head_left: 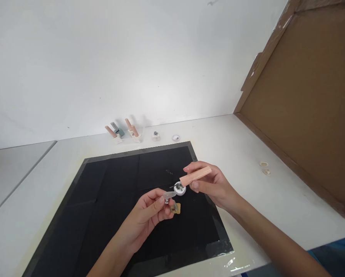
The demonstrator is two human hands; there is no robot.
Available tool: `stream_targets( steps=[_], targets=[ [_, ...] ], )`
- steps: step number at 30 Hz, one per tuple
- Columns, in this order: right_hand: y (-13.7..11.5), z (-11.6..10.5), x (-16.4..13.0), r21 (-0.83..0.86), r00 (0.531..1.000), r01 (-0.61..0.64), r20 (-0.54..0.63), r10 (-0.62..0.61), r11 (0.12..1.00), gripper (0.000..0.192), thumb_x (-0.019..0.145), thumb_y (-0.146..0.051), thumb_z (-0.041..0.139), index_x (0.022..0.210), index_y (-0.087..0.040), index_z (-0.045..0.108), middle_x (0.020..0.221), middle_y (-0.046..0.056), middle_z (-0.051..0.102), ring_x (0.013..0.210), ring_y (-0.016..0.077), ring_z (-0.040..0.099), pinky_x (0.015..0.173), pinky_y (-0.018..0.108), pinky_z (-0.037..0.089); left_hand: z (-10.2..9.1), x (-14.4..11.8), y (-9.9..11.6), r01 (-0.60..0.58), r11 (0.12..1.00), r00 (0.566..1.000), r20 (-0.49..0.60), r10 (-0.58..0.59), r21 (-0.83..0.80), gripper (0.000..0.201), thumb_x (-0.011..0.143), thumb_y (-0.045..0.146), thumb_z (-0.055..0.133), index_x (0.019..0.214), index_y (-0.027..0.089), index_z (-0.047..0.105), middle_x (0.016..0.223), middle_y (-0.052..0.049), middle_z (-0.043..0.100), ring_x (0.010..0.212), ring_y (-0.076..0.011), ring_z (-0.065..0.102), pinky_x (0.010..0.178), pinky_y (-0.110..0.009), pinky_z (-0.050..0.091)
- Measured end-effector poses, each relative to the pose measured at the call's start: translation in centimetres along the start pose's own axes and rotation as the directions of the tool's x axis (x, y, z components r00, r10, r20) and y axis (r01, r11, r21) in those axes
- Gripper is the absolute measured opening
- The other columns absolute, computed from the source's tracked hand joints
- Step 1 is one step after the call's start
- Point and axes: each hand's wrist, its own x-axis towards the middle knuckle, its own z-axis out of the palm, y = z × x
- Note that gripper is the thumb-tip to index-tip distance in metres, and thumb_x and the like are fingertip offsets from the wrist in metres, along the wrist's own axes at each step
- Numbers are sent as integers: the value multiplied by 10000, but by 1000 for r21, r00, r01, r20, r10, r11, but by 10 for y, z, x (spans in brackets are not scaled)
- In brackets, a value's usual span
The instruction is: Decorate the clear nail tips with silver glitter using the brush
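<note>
My right hand grips a short peach-coloured handle, its dark tip pointing left into a small white round dish of tiny metal parts on the black mat. My left hand pinches a small clear and metal piece between thumb and fingers, just left of the dish. A small tan piece lies on the mat under the left fingertips.
Along the back wall stand two peach-handled tools on small white bases, a tiny white block and a small round cap. Two small rings lie on the white table at right. A large cardboard sheet leans at right.
</note>
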Motion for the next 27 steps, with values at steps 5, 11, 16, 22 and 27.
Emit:
stream_targets(
  steps=[5, 11, 16, 22, 27],
  targets=[
    [0, 0, 0, -22, 1000, -7, -5, 7, 1000, 232, 755, -203, 721, 980, -249, 685, 728, -13, 612, 594, 95, 518, 555, 230, 449, 0, 0, 0, 3, 1000, 1000, -1, -3, 1, 117, 760, 230, 733, 745, 122, 689, 710, -17, 677, 593, -72, 602, 659, -202, 524],
    [-1, 0, 0, -49, 1000, -1, -13, 0, 999, 252, 740, -205, 732, 980, -274, 692, 810, -12, 568, 617, 86, 503, 563, 222, 438, 0, 1, 1, 4, 1000, 1000, -9, -3, 3, 125, 751, 233, 742, 733, 122, 688, 708, -23, 680, 594, -78, 608, 652, -200, 526],
    [0, -1, 0, -65, 1000, -7, -11, 6, 998, 262, 741, -215, 734, 988, -289, 690, 835, -5, 558, 632, 87, 495, 550, 211, 426, 0, 1, 0, 7, 1000, 1000, -7, -7, 9, 120, 756, 231, 737, 742, 123, 688, 717, -21, 677, 596, -74, 606, 663, -206, 528],
    [0, 0, 0, -68, 1000, -14, -24, 12, 998, 274, 733, -231, 737, 998, -284, 691, 778, -13, 558, 594, 92, 474, 547, 231, 414, 0, 1, -1, 4, 1000, 1000, -10, -4, 7, 128, 755, 236, 738, 740, 120, 687, 711, -22, 673, 605, -82, 606, 666, -216, 527],
    [1, 1, 1, -38, 999, -19, -29, 18, 999, 252, 733, -208, 730, 973, -278, 700, 812, 0, 612, 596, 93, 490, 540, 224, 411, 1, 0, 0, 3, 1000, 1000, 8, -3, 8, 119, 763, 228, 729, 739, 118, 689, 710, -20, 673, 627, -85, 609, 669, -204, 523]
  ],
)
